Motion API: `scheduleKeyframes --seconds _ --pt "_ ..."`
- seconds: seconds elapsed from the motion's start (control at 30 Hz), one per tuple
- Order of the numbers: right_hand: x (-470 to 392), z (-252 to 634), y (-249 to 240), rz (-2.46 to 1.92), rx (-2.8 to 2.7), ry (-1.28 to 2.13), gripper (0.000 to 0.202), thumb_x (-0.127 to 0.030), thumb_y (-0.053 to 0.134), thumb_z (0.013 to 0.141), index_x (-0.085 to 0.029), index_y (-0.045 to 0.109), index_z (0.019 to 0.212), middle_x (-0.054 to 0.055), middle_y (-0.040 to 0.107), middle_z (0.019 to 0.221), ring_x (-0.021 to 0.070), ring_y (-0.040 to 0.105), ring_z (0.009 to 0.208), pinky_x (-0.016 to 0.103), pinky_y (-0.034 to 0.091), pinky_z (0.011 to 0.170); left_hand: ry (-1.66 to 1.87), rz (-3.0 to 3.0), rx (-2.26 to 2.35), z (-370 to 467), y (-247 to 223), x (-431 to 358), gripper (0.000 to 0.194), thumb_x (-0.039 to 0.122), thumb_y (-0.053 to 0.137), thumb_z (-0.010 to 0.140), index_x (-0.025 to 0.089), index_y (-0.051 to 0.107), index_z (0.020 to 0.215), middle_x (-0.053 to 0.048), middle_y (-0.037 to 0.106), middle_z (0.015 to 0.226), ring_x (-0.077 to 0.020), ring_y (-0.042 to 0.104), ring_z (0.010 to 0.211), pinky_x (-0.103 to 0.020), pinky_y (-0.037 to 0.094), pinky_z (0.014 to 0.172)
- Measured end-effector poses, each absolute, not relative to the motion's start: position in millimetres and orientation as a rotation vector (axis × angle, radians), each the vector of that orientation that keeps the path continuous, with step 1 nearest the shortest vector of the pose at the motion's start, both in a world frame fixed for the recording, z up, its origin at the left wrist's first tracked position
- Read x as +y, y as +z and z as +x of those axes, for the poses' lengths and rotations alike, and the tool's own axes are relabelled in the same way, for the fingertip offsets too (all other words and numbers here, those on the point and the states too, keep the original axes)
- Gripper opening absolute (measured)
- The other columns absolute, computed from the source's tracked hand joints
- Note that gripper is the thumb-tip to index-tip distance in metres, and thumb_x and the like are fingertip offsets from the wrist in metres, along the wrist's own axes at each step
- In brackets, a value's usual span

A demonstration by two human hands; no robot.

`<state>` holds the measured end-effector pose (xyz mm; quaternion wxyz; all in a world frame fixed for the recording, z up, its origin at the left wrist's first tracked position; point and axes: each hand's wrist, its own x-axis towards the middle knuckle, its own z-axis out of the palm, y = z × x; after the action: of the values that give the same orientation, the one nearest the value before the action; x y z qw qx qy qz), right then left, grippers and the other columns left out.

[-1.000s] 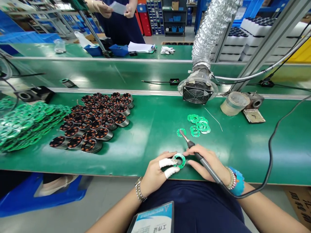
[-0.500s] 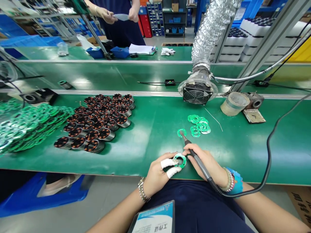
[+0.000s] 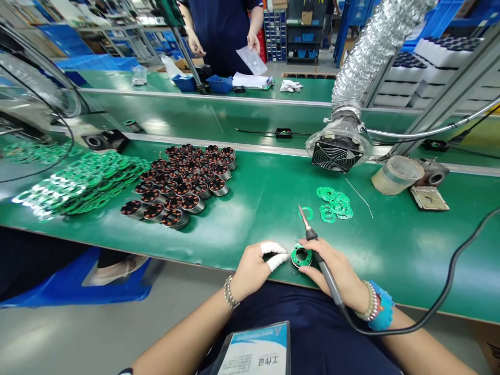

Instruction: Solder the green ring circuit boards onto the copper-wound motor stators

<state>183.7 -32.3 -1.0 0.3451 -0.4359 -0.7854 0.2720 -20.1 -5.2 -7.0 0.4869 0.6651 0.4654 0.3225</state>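
Observation:
My right hand (image 3: pixel 341 268) is closed round a soldering iron (image 3: pixel 328 278), its bare tip pointing up and away over the bench. With thumb and fingers, the same hand also steadies a round part topped by a green ring-shaped circuit board (image 3: pixel 307 262). My left hand (image 3: pixel 253 268) wears white covers on two fingers; these are pinched together at the left edge of that part. Whatever lies in the pinch is too small to make out. A loose green ring board (image 3: pixel 309 213) lies just beyond the iron's tip, beside a small pile of ring boards (image 3: pixel 336 203).
Copper-wound motor stators (image 3: pixel 175 219) stand in rows to the left, beside stacked green board panels (image 3: pixel 94 182). A fan with a foil duct (image 3: pixel 338 156), a solder wire (image 3: pixel 359 198), a tub (image 3: pixel 396 174) and a sponge tray (image 3: pixel 429 199) are at right. A co-worker (image 3: pixel 221 36) stands opposite.
My left fingers have come off the top of the ring board to its left edge. My right thumb and fingers now hold the part, and the iron's tip has left the loose board.

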Motion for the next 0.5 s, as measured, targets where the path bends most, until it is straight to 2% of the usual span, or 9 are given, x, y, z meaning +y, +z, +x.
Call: scheduleKeyframes --seconds 0.1,0.23,0.33,0.5 --pt "-30.0 186.7 1.6 -1.136 -2.060 0.750 0.038 -0.021 0.059 0.081 -0.021 0.046 0.117 0.009 0.060 0.104 0.0198 0.060 0.095 0.034 0.051 0.083 0.775 1.303 1.067 -9.9 -1.3 3.9 0.013 0.027 0.065 0.072 0.013 0.064 0.071 -0.001 0.060 0.067 -0.0112 0.055 0.061 -0.023 0.047 0.061" --pt "-26.3 186.3 6.9 -1.146 -2.042 0.746 0.036 -0.021 0.059 0.081 -0.021 0.047 0.115 0.009 0.059 0.104 0.0196 0.059 0.096 0.033 0.050 0.083 0.650 1.115 0.976 -1.6 3.3 8.3 0.020 0.031 0.067 0.070 0.012 0.062 0.071 0.002 0.053 0.063 -0.0059 0.047 0.049 -0.020 0.042 0.050" --pt "-20.8 179.9 9.7 -1.203 -1.966 0.712 0.023 -0.015 0.052 0.083 -0.022 0.051 0.106 0.006 0.061 0.096 0.0169 0.060 0.088 0.030 0.049 0.078 0.626 1.101 0.944 -0.7 4.3 9.5 0.022 0.033 0.068 0.068 0.012 0.060 0.069 0.003 0.051 0.065 -0.0050 0.046 0.048 -0.019 0.041 0.048" --pt "-11.9 170.3 11.5 -1.193 -1.923 0.766 0.028 -0.014 0.051 0.082 -0.023 0.046 0.108 0.002 0.062 0.085 0.0144 0.060 0.078 0.027 0.049 0.075 0.644 1.129 0.936 -2.0 3.9 10.8 0.022 0.032 0.068 0.067 0.012 0.059 0.068 0.002 0.049 0.067 -0.0061 0.047 0.052 -0.019 0.042 0.047"
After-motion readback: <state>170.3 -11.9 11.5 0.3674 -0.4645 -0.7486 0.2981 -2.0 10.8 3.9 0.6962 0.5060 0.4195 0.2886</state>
